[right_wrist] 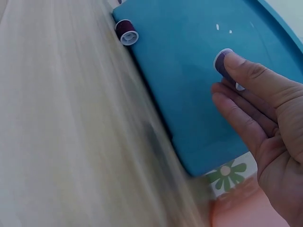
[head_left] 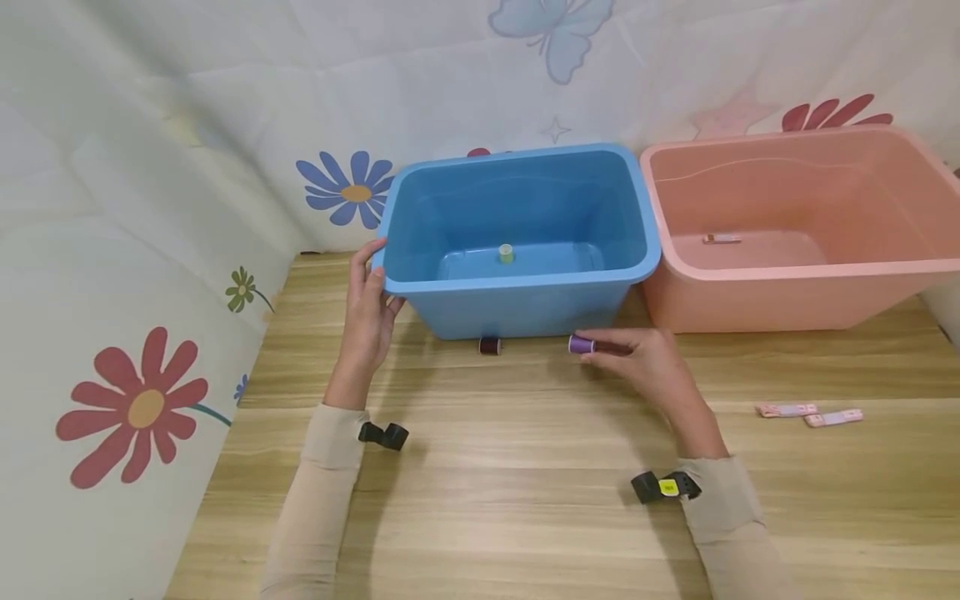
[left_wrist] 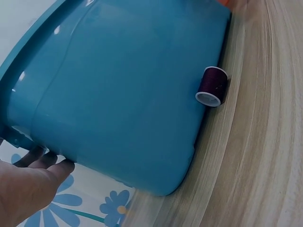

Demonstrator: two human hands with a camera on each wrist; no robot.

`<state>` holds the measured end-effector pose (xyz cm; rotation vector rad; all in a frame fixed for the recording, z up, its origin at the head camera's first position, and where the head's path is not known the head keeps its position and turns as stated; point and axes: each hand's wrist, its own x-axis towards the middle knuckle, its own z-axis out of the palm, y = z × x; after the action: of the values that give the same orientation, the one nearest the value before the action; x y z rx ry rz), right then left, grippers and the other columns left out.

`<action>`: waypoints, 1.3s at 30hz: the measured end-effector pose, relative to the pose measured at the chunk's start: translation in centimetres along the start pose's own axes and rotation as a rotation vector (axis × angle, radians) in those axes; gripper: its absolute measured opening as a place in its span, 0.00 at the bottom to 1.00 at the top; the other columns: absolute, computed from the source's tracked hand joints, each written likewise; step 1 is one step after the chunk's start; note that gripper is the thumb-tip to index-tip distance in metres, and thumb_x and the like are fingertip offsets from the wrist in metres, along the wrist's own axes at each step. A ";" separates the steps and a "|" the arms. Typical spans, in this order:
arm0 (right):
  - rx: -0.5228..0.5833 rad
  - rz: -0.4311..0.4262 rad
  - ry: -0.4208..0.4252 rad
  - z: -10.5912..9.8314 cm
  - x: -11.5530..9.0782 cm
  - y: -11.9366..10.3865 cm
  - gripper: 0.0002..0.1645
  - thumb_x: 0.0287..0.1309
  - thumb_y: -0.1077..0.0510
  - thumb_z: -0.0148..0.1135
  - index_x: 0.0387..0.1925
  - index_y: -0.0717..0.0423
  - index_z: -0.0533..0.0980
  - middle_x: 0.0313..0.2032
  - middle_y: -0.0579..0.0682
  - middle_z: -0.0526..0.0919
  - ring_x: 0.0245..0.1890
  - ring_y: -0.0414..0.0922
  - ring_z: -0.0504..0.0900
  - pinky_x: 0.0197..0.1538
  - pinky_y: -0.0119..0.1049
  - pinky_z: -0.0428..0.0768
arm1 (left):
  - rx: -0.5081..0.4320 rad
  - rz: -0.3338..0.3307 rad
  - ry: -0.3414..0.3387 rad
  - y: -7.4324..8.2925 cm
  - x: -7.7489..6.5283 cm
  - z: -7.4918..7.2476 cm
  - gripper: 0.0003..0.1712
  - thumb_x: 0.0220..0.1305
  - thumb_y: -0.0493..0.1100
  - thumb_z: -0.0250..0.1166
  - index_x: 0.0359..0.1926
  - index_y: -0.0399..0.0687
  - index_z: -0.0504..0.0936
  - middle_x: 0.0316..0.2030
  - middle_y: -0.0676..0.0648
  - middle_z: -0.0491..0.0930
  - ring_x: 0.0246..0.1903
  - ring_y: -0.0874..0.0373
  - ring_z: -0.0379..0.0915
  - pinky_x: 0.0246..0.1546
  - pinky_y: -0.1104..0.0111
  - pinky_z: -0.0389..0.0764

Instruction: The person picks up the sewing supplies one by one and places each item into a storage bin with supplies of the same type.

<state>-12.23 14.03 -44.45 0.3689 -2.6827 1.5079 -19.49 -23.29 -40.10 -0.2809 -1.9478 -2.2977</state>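
Note:
My right hand (head_left: 648,362) pinches a purple thread spool (head_left: 581,344) between thumb and fingers, in front of the blue bin (head_left: 517,310). In the right wrist view, the thumb covers part of that purple spool (right_wrist: 220,64). At the bin's left end, my left hand (head_left: 369,321) grips the rim corner; its fingertips (left_wrist: 61,169) reach under the rim in the left wrist view. A dark maroon thread spool (head_left: 490,346) lies on its side on the table, close against the bin's front base. Inside the blue bin sits a pale yellow-green spool (head_left: 506,253).
A pink bin (head_left: 780,304) stands directly right of the blue one, with a small folded strip (head_left: 722,239) on its floor. Two pinkish folded strips (head_left: 786,410) lie on the wooden table (head_left: 517,500) at right. A flower-print curtain (head_left: 247,92) hangs behind and left.

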 end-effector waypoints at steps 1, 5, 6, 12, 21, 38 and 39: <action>0.003 -0.002 0.000 -0.1 0.1 -0.2 0.20 0.52 0.59 0.79 0.49 0.48 0.88 0.45 0.50 0.90 0.41 0.44 0.85 0.40 0.24 0.80 | -0.004 0.002 0.000 0.1 0.0 -0.1 0.25 0.77 0.52 0.52 0.71 0.61 0.63 0.74 0.47 0.58 0.70 0.34 0.58 0.58 0.58 0.74; 0.019 -0.036 0.004 -0.6 0.1 -0.8 0.21 0.49 0.61 0.79 0.48 0.51 0.88 0.44 0.51 0.90 0.40 0.43 0.85 0.39 0.24 0.81 | -0.019 0.004 -0.009 0.2 0.1 -0.2 0.25 0.77 0.50 0.53 0.71 0.59 0.64 0.73 0.45 0.59 0.65 0.40 0.64 0.55 0.61 0.77; 0.023 -0.044 0.007 -0.8 0.1 -1.0 0.21 0.49 0.62 0.80 0.48 0.51 0.88 0.44 0.52 0.90 0.39 0.42 0.85 0.38 0.24 0.81 | -0.022 0.003 -0.012 0.2 0.1 -0.3 0.25 0.77 0.50 0.53 0.71 0.59 0.64 0.72 0.44 0.59 0.64 0.42 0.66 0.54 0.62 0.77; 0.009 -0.072 0.012 -1.6 -0.1 -1.5 0.20 0.50 0.62 0.79 0.48 0.52 0.88 0.43 0.52 0.90 0.37 0.41 0.86 0.38 0.24 0.81 | -0.004 -0.007 -0.006 0.1 0.0 -0.6 0.23 0.78 0.48 0.52 0.70 0.59 0.65 0.72 0.45 0.61 0.61 0.47 0.68 0.55 0.60 0.77; -0.059 -0.143 0.025 -3.0 0.0 -2.6 0.18 0.51 0.61 0.79 0.46 0.51 0.88 0.39 0.52 0.90 0.35 0.44 0.87 0.37 0.23 0.81 | -0.002 0.009 -0.011 0.0 0.1 -0.7 0.23 0.78 0.48 0.52 0.70 0.58 0.66 0.71 0.43 0.62 0.63 0.43 0.68 0.54 0.61 0.78; -0.282 -0.454 0.074 -5.5 0.6 -4.9 0.21 0.41 0.59 0.84 0.42 0.49 0.90 0.29 0.44 0.90 0.17 0.32 0.71 0.24 0.21 0.66 | -0.012 0.017 -0.015 0.0 0.1 -0.7 0.24 0.77 0.50 0.54 0.70 0.59 0.66 0.72 0.43 0.61 0.64 0.39 0.67 0.53 0.62 0.80; -0.287 -0.473 0.062 -5.6 0.7 -5.1 0.21 0.40 0.59 0.84 0.42 0.49 0.90 0.28 0.44 0.90 0.17 0.33 0.69 0.23 0.22 0.64 | -0.011 0.015 -0.015 0.0 0.1 -0.7 0.24 0.77 0.50 0.54 0.70 0.59 0.66 0.72 0.44 0.61 0.63 0.41 0.68 0.53 0.61 0.80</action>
<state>-12.21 16.12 -37.14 0.8454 -2.4693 0.9725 -19.66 -23.97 -40.21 -0.3137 -1.9341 -2.3039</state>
